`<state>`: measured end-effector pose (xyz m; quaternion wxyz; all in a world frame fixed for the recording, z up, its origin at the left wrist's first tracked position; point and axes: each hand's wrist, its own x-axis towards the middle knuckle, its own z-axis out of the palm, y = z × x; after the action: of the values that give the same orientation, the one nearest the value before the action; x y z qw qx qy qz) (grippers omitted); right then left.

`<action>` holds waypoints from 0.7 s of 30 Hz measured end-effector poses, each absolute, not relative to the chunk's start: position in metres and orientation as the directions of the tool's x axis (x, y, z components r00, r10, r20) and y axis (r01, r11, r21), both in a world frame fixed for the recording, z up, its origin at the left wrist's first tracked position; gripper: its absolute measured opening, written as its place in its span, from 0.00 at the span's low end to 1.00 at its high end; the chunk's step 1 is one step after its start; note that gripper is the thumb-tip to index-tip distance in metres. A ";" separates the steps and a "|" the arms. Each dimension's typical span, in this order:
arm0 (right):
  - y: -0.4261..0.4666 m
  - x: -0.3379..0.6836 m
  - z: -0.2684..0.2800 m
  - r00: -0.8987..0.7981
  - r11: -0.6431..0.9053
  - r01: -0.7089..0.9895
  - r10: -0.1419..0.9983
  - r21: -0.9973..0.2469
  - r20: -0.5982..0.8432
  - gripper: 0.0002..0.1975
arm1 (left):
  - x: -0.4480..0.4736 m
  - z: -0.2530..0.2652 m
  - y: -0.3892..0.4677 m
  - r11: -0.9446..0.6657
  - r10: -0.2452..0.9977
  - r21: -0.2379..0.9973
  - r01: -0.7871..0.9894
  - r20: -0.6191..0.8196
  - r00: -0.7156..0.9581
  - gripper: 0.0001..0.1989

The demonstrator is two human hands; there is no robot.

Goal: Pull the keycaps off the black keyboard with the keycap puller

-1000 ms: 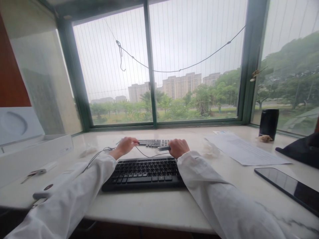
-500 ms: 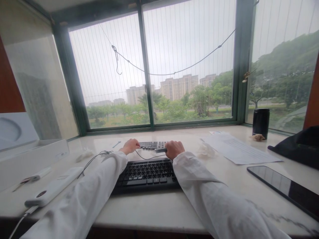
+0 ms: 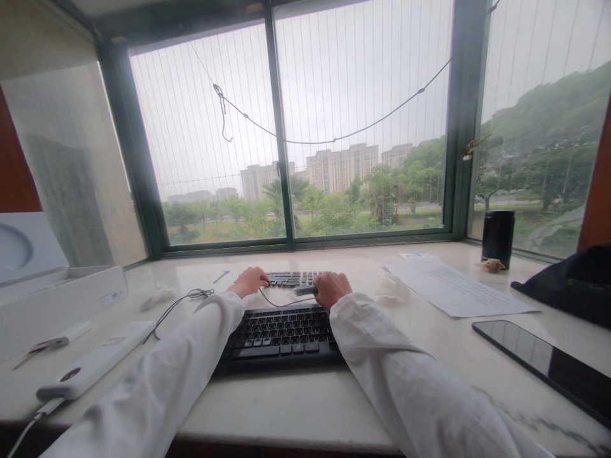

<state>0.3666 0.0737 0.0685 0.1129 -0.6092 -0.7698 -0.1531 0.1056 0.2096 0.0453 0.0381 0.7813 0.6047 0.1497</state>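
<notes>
My right hand (image 3: 333, 289) is wrapped round a small dark brush (image 3: 305, 291), whose bristly end points left over the far keyboard (image 3: 290, 278). Whether the bristles touch the keys is hard to make out. At that keyboard's left end, my left hand (image 3: 250, 282) has its fingers closed on the edge. Nearer to me lies a larger black keyboard (image 3: 286, 334), partly covered by my sleeves. Between the two keyboards runs a thin dark cable (image 3: 284, 305).
Left: a white power bank (image 3: 95, 361) with a cable, keys (image 3: 41, 346) and an open white box (image 3: 62, 299). Right: printed paper (image 3: 453, 286), a phone (image 3: 539, 356), a black can (image 3: 498, 238) and dark cloth (image 3: 573, 280). Windows stand behind the counter (image 3: 267, 407).
The brush has shifted very slightly left and down with my right hand. My left hand stays at the far keyboard's end. The view has moved a little.
</notes>
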 end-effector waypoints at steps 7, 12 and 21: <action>0.074 0.367 0.068 -0.256 0.236 0.967 0.891 0.100 0.374 0.10 | 0.106 0.047 0.207 -0.233 0.966 0.250 0.940 0.173 0.194 0.09; 0.074 0.367 0.068 -0.264 0.248 0.964 0.894 0.091 0.362 0.10 | 0.108 0.048 0.204 -0.230 0.966 0.239 0.943 0.176 0.191 0.09; 0.077 0.367 0.066 -0.250 0.235 0.968 0.894 0.085 0.372 0.10 | 0.110 0.050 0.199 -0.234 0.964 0.216 0.948 0.180 0.197 0.09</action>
<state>0.3671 0.0768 0.0657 0.1233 -0.6000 -0.7760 -0.1504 0.1097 0.1986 0.0503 0.0284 0.7731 0.6182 0.1388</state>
